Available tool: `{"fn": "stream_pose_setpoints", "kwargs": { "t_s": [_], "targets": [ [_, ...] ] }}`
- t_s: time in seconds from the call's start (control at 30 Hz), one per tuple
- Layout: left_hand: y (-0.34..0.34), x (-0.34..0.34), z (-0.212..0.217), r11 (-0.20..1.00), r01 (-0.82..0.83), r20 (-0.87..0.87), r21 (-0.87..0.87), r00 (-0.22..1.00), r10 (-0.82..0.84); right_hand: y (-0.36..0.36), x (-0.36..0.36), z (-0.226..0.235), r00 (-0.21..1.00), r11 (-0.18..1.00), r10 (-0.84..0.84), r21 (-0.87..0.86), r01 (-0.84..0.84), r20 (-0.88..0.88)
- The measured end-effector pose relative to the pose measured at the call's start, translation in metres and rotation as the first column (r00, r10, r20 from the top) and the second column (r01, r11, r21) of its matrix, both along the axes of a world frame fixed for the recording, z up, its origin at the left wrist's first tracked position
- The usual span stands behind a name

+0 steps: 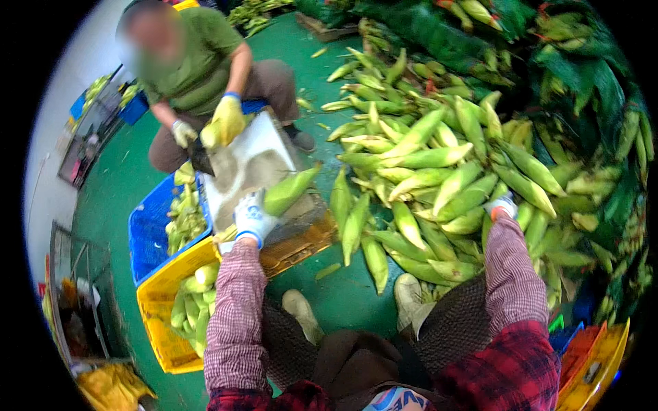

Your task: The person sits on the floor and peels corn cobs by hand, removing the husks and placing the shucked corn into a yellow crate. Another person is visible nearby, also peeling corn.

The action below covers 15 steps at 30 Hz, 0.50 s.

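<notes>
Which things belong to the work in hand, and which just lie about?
Seemingly in use: left hand, corn ear by it, right hand, corn pile, white board, blue crate, yellow crate.

Seemingly lying about: crumpled yellow sheet, loose husk, lower-right crates.

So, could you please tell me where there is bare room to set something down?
Bare green floor lies between the pale shoes, and more between the blue crate and metal rack. The board has a stained, free patch between your left hand and the co-worker's yellow-gloved hand. Crowded: the corn heap and yellow crate.

Blue print on left glove point(254, 218), cropped lettering on garment front point(397, 400).
</notes>
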State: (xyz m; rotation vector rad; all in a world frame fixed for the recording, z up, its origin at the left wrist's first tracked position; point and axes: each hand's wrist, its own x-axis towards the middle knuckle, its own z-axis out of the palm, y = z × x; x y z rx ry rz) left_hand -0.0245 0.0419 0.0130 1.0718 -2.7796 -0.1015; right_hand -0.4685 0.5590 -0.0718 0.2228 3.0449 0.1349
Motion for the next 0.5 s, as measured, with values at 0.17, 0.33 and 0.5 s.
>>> {"fn": "stream_pose_setpoints", "kwargs": {
  "t_s": [0.17,0.33,0.5],
  "targets": [
    [-0.009,0.005,0.003,0.997,-0.078,0.003,-0.026,0.997,0.079,0.013,-0.02,-0.021,0.978,0.97,0.119,-0.23,-0.078,0.171],
    [-0.018,0.007,0.007,0.955,-0.201,-0.2,-0.217,0.967,0.158,-0.006,-0.019,-0.024,0.979,0.379,-0.048,-0.903,0.199,0.196],
    [0.01,-0.012,0.018,0.994,-0.09,-0.423,-0.065,0.904,0.054,-0.087,0.047,0.051,0.958,-0.005,0.282,-0.998,-0.057,-0.056]
  ]
}}
